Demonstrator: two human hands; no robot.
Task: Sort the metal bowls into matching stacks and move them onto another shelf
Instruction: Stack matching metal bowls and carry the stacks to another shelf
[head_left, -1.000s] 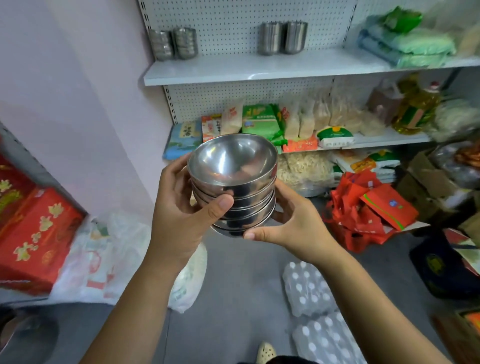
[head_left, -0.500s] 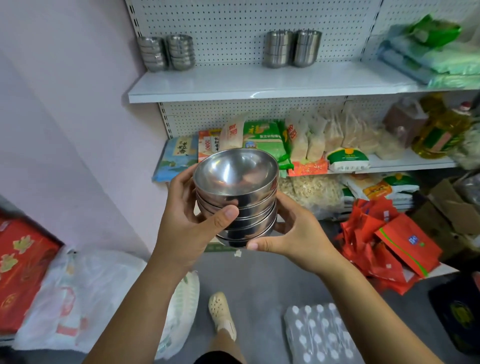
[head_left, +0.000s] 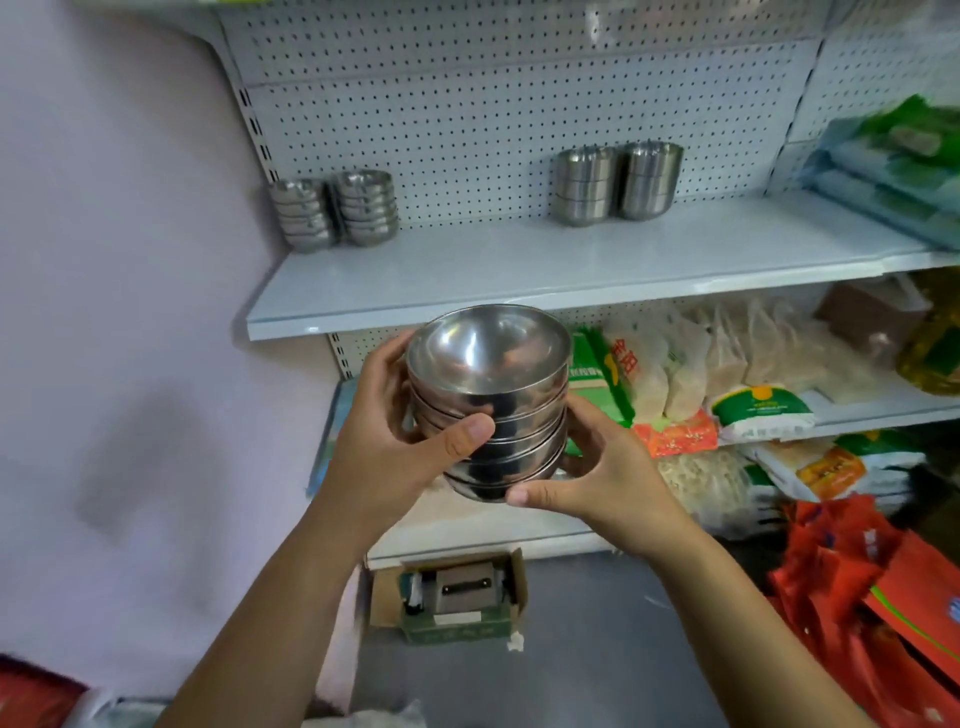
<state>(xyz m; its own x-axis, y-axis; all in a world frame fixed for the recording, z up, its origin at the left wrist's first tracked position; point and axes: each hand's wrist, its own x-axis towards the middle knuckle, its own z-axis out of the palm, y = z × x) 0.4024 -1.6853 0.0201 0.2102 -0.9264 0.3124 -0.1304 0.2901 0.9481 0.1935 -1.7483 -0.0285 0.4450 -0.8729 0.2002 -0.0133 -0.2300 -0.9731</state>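
I hold a stack of several shiny metal bowls (head_left: 488, 395) in front of me, just below the front edge of the white shelf (head_left: 519, 270). My left hand (head_left: 400, 441) wraps the stack's left side with the thumb across its front. My right hand (head_left: 597, 473) cups its lower right side. On the shelf, two stacks of shallow metal bowls (head_left: 335, 213) stand at the back left. Two stacks of taller metal bowls (head_left: 615, 182) stand at the back, right of the middle.
Green and blue packets (head_left: 898, 166) lie at the shelf's right end. The lower shelf (head_left: 857, 410) holds bags of food. An open cardboard box (head_left: 452, 597) sits on the floor below, red bags (head_left: 857, 587) lie at the right, and a pink wall (head_left: 130, 312) is on the left.
The view has come closer to the shelving and tilted up. The stack in both hands has risen toward the white shelf's edge. My grip is the same.
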